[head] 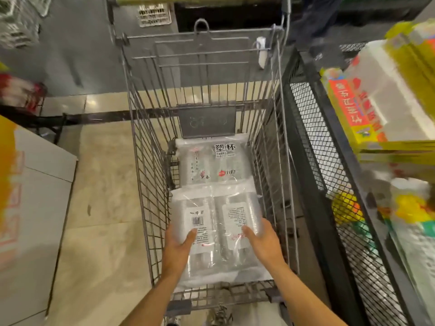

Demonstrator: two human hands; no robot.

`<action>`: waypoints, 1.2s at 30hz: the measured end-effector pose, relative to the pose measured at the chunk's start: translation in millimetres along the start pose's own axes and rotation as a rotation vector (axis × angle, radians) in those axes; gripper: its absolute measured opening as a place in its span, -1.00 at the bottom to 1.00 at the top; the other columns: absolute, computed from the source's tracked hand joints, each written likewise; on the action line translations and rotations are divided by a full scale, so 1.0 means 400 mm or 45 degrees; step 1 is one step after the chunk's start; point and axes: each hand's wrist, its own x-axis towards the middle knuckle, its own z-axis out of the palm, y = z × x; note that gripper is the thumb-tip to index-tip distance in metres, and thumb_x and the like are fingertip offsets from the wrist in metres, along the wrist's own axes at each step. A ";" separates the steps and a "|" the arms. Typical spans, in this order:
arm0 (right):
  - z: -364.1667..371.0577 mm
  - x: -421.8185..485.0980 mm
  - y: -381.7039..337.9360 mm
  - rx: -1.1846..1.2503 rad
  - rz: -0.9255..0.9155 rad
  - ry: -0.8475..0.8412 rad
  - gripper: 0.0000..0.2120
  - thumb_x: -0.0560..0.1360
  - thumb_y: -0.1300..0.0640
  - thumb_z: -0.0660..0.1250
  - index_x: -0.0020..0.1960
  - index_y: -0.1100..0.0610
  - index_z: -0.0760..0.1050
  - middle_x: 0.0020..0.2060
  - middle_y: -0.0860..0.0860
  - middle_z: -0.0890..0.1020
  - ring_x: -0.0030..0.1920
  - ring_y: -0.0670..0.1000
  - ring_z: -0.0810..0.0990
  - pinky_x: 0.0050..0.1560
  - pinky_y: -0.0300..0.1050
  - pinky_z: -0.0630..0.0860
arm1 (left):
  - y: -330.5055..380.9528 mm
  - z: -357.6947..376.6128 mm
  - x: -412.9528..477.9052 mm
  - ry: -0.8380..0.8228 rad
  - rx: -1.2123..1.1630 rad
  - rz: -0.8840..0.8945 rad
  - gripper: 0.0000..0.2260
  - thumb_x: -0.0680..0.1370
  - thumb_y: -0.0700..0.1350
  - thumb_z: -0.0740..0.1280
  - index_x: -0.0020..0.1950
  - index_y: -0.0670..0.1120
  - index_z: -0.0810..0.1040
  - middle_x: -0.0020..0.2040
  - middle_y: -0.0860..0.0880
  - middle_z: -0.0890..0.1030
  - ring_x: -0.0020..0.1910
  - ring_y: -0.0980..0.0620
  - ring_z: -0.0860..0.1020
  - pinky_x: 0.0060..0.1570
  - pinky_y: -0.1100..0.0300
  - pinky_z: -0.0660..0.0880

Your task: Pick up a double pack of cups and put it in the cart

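A grey wire shopping cart [150,175] stands in front of me, seen from above. Inside it I hold a clear plastic pack of cups [216,217] with white labels and a barcode. My left hand [180,243] grips the pack's left edge, thumb on top. My right hand [263,241] grips its right edge, thumb also on top. A second pack of cups [211,161], with black printed characters, lies flat at the cart's far end, just beyond the held one.
A black mesh bin [313,147] full of boxed and wrapped goods stands close on the cart's right. A white cabinet [42,208] with orange print is at the left. Beige tiled floor [103,184] lies between cabinet and cart.
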 end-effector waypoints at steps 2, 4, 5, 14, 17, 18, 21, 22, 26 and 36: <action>0.021 0.008 0.034 -0.020 -0.030 0.003 -0.44 0.45 -0.34 0.33 0.38 -0.16 0.43 0.18 -0.18 0.61 0.25 -0.02 0.57 0.25 0.14 0.56 | -0.032 0.017 0.001 0.011 0.001 -0.030 -0.34 0.53 -0.02 0.47 0.54 0.06 0.21 0.28 -0.03 0.55 -0.01 0.10 0.62 -0.31 0.32 0.60; 0.018 -0.037 -0.019 -0.015 -0.009 0.065 -0.51 0.51 -0.18 0.38 0.40 -0.12 0.42 0.17 -0.17 0.60 0.27 0.00 0.52 0.29 0.08 0.51 | -0.044 0.032 0.007 0.007 0.019 -0.037 -0.30 0.55 -0.08 0.45 0.59 0.03 0.15 0.26 -0.03 0.54 -0.08 0.16 0.59 -0.40 0.41 0.54; 0.020 -0.045 -0.031 -0.006 0.016 0.089 -0.54 0.54 -0.08 0.39 0.41 -0.07 0.42 0.17 -0.12 0.58 0.27 0.00 0.51 0.30 0.04 0.49 | -0.049 0.039 0.013 -0.009 0.032 -0.035 -0.31 0.56 -0.10 0.44 0.59 0.02 0.15 0.24 -0.02 0.53 -0.10 0.19 0.58 -0.41 0.44 0.52; 0.047 -0.067 -0.004 -0.086 0.181 0.052 -0.50 0.59 -0.01 0.34 0.46 0.10 0.32 0.12 0.00 0.45 0.18 0.04 0.49 0.24 -0.11 0.40 | -0.100 0.045 0.011 -0.080 0.190 -0.089 -0.50 0.59 -0.08 0.41 0.46 0.11 0.28 0.12 0.23 0.53 -0.15 0.43 0.58 -0.24 0.47 0.55; 0.051 -0.056 -0.003 -0.062 0.221 0.033 -0.47 0.58 -0.06 0.35 0.45 0.14 0.31 0.23 0.09 0.53 0.26 0.14 0.55 0.30 0.02 0.49 | -0.090 0.042 0.035 -0.083 0.240 -0.092 -0.52 0.59 -0.10 0.42 0.44 0.04 0.31 0.07 0.20 0.56 -0.20 0.37 0.59 -0.32 0.48 0.52; 0.050 -0.053 -0.003 -0.055 0.234 0.017 -0.47 0.58 -0.07 0.35 0.44 0.14 0.31 0.26 0.10 0.54 0.25 0.15 0.56 0.30 0.04 0.50 | -0.086 0.040 0.040 -0.090 0.258 -0.115 -0.52 0.59 -0.08 0.42 0.44 0.03 0.30 0.09 0.16 0.57 -0.17 0.35 0.57 -0.35 0.48 0.49; 0.033 -0.065 -0.018 -0.083 0.224 -0.028 -0.48 0.57 -0.07 0.36 0.44 0.11 0.33 0.28 0.07 0.57 0.23 0.12 0.59 0.29 0.05 0.53 | -0.058 0.029 0.033 -0.072 0.348 -0.152 -0.45 0.57 0.05 0.42 0.48 0.02 0.26 0.30 -0.03 0.56 0.00 0.12 0.59 -0.08 0.16 0.58; 0.024 -0.073 -0.030 -0.121 0.204 -0.034 -0.47 0.57 -0.07 0.36 0.45 0.10 0.33 0.29 0.08 0.56 0.25 0.12 0.58 0.30 0.06 0.52 | -0.038 0.022 0.024 -0.056 0.452 -0.144 -0.40 0.55 0.14 0.40 0.51 0.04 0.23 0.37 -0.04 0.52 0.11 0.00 0.59 0.08 0.01 0.58; -0.038 -0.122 -0.121 -0.421 0.079 0.022 -0.48 0.60 -0.19 0.20 0.49 -0.01 0.29 0.36 0.09 0.45 0.33 0.16 0.48 0.28 0.14 0.49 | 0.092 -0.014 -0.031 -0.027 1.001 0.158 -0.38 0.61 0.23 0.22 0.61 0.03 0.17 0.52 -0.01 0.35 0.46 -0.08 0.35 0.39 -0.05 0.34; -0.301 -0.421 -0.473 -0.909 -0.300 0.408 -0.45 0.66 -0.12 0.12 0.58 0.08 0.23 0.51 0.11 0.36 0.44 0.17 0.39 0.36 0.05 0.39 | 0.553 -0.115 -0.273 0.128 1.529 1.079 -0.54 0.63 0.17 0.11 0.43 0.00 0.50 0.34 -0.04 0.59 0.30 -0.07 0.55 0.36 -0.04 0.40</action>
